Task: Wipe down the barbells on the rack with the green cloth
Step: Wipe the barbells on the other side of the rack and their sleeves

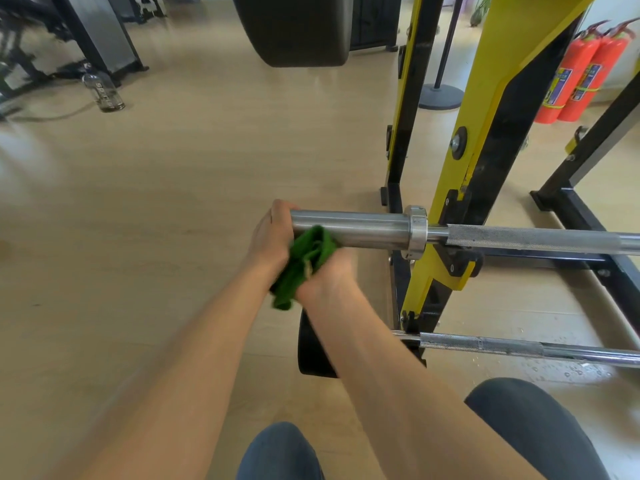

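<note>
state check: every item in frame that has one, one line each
upper barbell: racked, left end gripped
lower barbell: racked, untouched
green cloth: bunched, against the upper bar's sleeve
left hand: grips sleeve end
right hand: holds cloth
water bottle: upright on floor

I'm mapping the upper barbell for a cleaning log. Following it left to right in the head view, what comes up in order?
left hand gripping the sleeve end → green cloth held by the right hand → bare sleeve → collar → yellow rack upright → knurled shaft

Two barbells point(485, 237) point(519, 348), one green cloth point(304, 265), two fire extinguishers point(568, 81) point(595, 77), one bottle point(104, 90).
</note>
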Tool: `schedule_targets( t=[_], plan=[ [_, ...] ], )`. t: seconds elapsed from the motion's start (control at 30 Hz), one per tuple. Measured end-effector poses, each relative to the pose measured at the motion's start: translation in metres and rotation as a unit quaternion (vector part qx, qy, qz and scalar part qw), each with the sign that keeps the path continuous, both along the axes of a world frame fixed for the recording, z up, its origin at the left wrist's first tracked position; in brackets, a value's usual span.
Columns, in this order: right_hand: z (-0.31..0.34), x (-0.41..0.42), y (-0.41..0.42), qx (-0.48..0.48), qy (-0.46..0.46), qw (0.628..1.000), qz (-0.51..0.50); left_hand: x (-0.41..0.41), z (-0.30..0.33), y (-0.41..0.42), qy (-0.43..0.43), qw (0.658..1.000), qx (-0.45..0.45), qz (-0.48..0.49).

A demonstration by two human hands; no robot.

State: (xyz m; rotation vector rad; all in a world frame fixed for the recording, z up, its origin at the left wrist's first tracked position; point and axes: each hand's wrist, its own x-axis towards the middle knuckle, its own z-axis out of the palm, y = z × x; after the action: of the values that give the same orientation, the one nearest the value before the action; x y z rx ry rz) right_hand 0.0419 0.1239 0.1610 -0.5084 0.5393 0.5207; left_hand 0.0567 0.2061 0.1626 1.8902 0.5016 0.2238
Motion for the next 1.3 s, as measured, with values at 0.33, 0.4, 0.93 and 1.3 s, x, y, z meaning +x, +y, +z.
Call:
schedule_targets(
  t=[0.33,0.4,0.93,1.3],
  plan=[
    [0.054,-0.039,-0.068,-0.089,-0.048,0.995,-0.012,0.003,-0.012,0.006,-0.036,0.999,0.024,-0.014],
    [0.071,-0.031,-0.084,-0.261,-0.186,0.941,-0.107,0.002,-0.01,0.006,-0.038,0.997,0.065,-0.01],
    [0.066,0.089,-0.089,-0.872,-0.325,0.206,0.301,0.013,0.015,-0.049,-0.04,0.788,0.612,-0.048],
    [0.044,0.057,-0.097,-0.867,-0.405,0.257,0.132,0.015,0.014,-0.048,-0.036,0.811,0.584,-0.032]
  ],
)
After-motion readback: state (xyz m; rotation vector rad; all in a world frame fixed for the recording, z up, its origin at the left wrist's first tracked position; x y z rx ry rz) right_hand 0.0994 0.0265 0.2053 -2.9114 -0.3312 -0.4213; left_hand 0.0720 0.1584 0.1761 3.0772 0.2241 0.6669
